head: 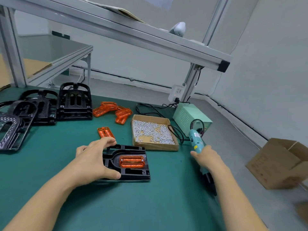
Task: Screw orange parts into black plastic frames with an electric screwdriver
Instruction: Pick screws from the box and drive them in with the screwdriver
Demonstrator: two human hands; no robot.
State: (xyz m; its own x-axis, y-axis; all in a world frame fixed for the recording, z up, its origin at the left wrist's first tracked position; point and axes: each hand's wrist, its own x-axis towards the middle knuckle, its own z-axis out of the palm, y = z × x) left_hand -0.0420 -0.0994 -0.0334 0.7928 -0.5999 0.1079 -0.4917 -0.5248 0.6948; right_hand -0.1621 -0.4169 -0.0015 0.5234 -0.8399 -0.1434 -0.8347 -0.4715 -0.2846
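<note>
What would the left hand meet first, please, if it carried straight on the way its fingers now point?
The left hand already grips the black frame, fingers pointing toward the far right. Past the frame's far edge, the cardboard tray of screws looks like the first thing in line, though depth is hard to judge.

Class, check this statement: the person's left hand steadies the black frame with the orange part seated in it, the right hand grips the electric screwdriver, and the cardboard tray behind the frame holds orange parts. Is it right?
Not quite. The head view shows the cardboard tray holds loose silver screws, not orange parts. The rest stands: left hand steadies the black frame holding the orange part; right hand grips the electric screwdriver.
</note>
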